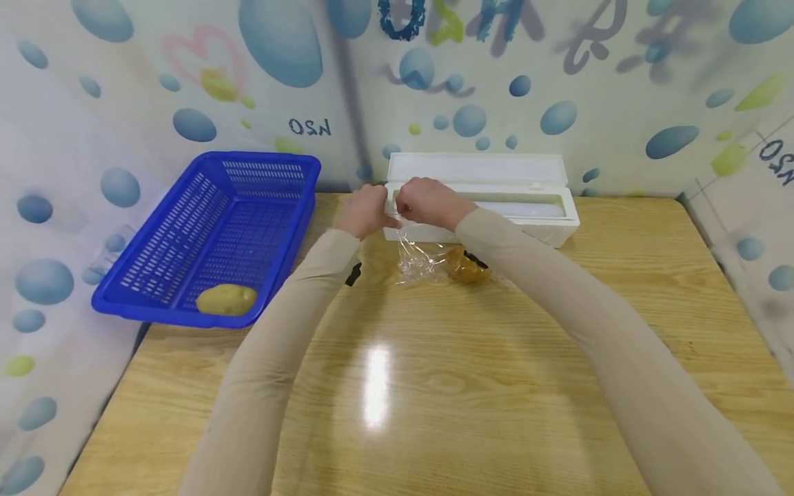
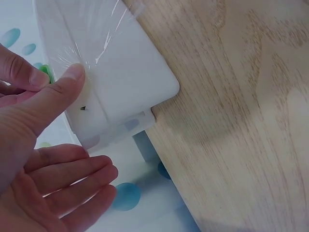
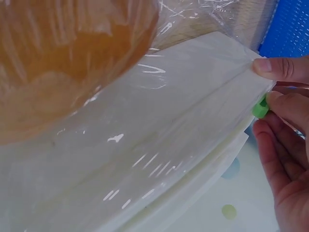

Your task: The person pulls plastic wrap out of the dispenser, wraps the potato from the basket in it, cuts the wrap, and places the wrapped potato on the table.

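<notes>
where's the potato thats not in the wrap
In the head view the bare potato lies in the near corner of the blue basket, at the table's left edge, well left of both hands and the white wrap dispenser.

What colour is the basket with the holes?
Blue. The basket shows best in the head view, at the table's left.

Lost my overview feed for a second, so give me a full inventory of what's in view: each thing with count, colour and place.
Cling film dispenser: one, white, lid open, far edge of the table.
Cling film: one clear sheet, pulled from the dispenser over the table.
Slider: one, green, at the dispenser's left end, between the fingers.
Potatoes: two, yellow-brown; one in the basket, one on the film.
Basket: one, blue, table's left side.
Table: one, light wood.
Left hand: pinching at the dispenser's left end.
Right hand: beside it, at the same end.
</notes>
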Motion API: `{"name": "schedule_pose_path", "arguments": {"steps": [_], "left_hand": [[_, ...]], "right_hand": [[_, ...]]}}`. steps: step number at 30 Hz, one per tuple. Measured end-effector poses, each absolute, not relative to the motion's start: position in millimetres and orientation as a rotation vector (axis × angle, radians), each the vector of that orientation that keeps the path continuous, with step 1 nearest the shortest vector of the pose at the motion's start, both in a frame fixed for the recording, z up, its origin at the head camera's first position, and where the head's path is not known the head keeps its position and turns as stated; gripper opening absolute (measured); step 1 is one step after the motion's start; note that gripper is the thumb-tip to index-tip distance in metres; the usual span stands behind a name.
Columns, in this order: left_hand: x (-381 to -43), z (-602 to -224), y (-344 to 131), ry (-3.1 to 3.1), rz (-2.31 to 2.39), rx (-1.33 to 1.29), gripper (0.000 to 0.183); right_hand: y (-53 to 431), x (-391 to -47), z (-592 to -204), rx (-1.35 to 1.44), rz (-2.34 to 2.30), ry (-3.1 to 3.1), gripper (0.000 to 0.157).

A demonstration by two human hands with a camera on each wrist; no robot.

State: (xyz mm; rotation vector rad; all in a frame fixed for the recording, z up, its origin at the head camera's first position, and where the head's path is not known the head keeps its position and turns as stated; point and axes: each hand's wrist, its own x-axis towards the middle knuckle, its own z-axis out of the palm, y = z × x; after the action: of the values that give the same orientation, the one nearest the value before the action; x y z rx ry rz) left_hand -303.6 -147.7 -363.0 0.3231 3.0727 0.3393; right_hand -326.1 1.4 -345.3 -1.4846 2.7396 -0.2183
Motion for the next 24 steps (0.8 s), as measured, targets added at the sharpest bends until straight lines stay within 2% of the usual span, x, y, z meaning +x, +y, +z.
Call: {"name": "schedule_pose_path", "arguments": {"steps": [9,24], "left_hand": [[-303,-362,-149,3.06,0.337,0.31,0.044],[-307,-361,-145,3.023,0.348,0.319,0.044]], "right_hand": [[11,-326,-345,-1.423,-0.236,2.736,0.009],[79,-325,-356,-1.422,-0.284,2.788,0.007]]}}
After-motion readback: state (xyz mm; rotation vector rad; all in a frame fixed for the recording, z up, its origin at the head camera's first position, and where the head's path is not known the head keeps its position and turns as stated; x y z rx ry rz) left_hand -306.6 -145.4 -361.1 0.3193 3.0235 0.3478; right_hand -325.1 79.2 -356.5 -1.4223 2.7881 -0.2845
